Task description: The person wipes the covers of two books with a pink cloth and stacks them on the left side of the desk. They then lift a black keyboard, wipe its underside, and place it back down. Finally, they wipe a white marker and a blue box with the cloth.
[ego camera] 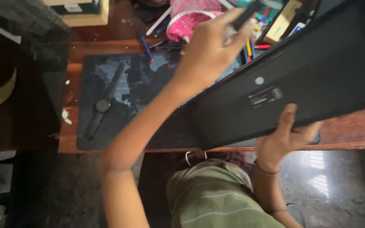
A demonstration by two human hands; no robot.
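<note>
- Keyboard [300,71], turned underside up, is the biggest thing I'm handling: a long, flat, matte black plastic slab with a small round badge and a pale label. It is tilted above the desk's right half, its low end over the near edge.
- Desk [351,126] is glossy reddish-brown wood. If the slab slips it would likely knock that hard near edge or drop past it to the polished stone floor.
- Desk mat [106,76] is dark fabric, printed with a faded grey map. It lies flat on the left part of the desk.
- My left hand [210,50] reaches across to the slab's far edge, fingers closed around a slim dark object I cannot identify. Motion blur hides the grip. Pressing there could tip the slab toward the clutter behind.
- My right hand [286,137] is clamped on the near lower edge, fingers curled under and thumb up the face. This 1 hold carries most of the weight, and smooth plastic could slide through it.
- Pink mesh basket [191,19] looks soft and woven, with loose pens beside it, easily swept over.
- Wristwatch [103,103] lies open on the mat, round black face and 2 rubbery straps, well apart from both hands.
</note>
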